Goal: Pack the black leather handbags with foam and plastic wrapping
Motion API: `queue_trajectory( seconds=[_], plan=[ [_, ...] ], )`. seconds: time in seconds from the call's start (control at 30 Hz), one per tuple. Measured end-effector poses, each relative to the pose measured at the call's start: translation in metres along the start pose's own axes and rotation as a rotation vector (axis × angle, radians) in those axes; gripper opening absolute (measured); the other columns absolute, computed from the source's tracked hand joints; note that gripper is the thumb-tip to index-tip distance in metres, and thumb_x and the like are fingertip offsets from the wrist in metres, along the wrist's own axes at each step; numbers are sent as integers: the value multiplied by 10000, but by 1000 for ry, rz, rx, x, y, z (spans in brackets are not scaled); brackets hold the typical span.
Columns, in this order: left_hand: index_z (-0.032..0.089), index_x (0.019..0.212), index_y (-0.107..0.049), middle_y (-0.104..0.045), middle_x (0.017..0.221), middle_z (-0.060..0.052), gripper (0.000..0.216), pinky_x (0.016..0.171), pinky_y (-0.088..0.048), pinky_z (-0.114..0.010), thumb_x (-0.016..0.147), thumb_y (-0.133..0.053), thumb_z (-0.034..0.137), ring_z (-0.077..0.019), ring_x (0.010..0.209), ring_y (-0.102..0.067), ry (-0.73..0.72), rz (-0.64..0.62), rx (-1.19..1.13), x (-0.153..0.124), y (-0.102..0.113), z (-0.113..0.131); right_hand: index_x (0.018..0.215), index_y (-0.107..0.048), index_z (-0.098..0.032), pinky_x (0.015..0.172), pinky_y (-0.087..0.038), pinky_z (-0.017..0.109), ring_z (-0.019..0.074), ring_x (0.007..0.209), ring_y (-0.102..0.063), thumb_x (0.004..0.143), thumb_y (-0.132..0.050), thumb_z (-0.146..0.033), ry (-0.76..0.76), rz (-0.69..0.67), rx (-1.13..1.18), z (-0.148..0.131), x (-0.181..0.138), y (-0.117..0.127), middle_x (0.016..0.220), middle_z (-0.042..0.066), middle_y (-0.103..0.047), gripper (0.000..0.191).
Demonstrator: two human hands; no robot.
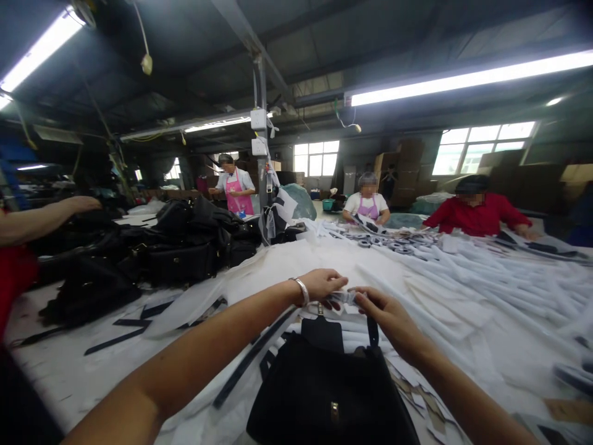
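A black handbag [319, 386] with a small gold-coloured clasp stands right in front of me. Above its top edge, a black flap [322, 335] with a metal piece at its far end sticks up. Just beyond the bag, my left hand [321, 285] and my right hand [377, 308] nearly meet. Between them is a crumpled strip of translucent wrapping [345, 297], pinched by the fingers of both. A black strap [373, 332] hangs below my right hand. Part of the wrapping is hidden by my fingers.
Black bags [180, 262] are heaped to the left, beside a co-worker's arm [46, 220]. White paper and wrapped strips [463, 278] cover the table's right side. Dark strips [115, 340] lie at left. A post [262, 154] stands ahead; several co-workers sit or stand beyond.
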State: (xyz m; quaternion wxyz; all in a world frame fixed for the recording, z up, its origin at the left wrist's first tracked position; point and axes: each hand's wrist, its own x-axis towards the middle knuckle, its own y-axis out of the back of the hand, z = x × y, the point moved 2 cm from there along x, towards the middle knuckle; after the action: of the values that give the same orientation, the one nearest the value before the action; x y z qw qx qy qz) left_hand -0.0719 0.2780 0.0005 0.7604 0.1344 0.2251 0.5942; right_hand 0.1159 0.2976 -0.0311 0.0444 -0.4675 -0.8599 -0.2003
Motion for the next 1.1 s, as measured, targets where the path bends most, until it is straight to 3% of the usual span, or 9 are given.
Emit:
queue_trajectory(
  seconds=[0.13,0.23,0.4,0.57,0.67,0.77,0.9,1.1],
  plan=[
    [127,853,-675,-674,699,-47,682,641,-478,-280,821,-448,769,-152,594,-628,61,-176,-12,-32,23,-24,1049,-702,-202,770,-471,339,217,826,-603,866,-574,-584,4,25,-10,2,-3,5,860,26,-679,443],
    [142,798,-663,-613,607,11,660,675,-468,-267,726,-559,789,-135,600,-597,32,-163,-22,-45,34,-27,1069,-706,-206,759,-481,337,224,829,-615,850,-589,-591,4,-2,-12,1,-3,3,869,27,-693,458],
    [146,665,-604,-581,558,39,534,602,-433,-234,684,-704,670,-94,523,-527,-21,-70,12,-29,18,-4,1196,-686,-234,909,-471,395,293,1052,-604,826,-625,-586,32,-83,-13,-4,0,-7,1106,49,-708,514],
    [153,713,-607,-613,568,34,455,597,-430,-221,692,-758,582,-108,560,-575,-63,23,10,-3,-6,14,1047,-731,-227,802,-505,381,275,889,-628,828,-590,-622,14,-112,-27,-5,0,-10,930,47,-722,473],
    [156,788,-610,-665,643,0,529,631,-475,-253,789,-597,685,-123,565,-615,-47,-24,-33,-7,2,9,935,-707,-208,777,-495,350,251,857,-613,845,-556,-636,-3,-81,-29,-5,-4,-2,869,45,-686,463],
    [141,793,-643,-684,686,-41,679,658,-494,-277,804,-441,789,-138,585,-632,-12,-145,-52,-28,21,-7,868,-663,-204,762,-470,323,213,802,-588,867,-537,-619,-14,-56,-26,-4,-7,7,833,24,-648,433],
    [152,753,-629,-577,579,28,671,651,-474,-257,704,-548,816,-114,558,-561,-19,-162,-55,-50,33,-21,870,-663,-204,719,-445,301,193,756,-555,857,-575,-586,-6,-95,-31,-5,-5,5,783,3,-618,392],
    [156,659,-586,-539,550,51,541,574,-409,-230,670,-704,685,-91,521,-485,-89,-103,9,-31,14,2,866,-692,-211,669,-418,288,180,695,-528,846,-602,-560,37,-147,-68,-11,1,-13,718,-13,-602,361]
  ],
)
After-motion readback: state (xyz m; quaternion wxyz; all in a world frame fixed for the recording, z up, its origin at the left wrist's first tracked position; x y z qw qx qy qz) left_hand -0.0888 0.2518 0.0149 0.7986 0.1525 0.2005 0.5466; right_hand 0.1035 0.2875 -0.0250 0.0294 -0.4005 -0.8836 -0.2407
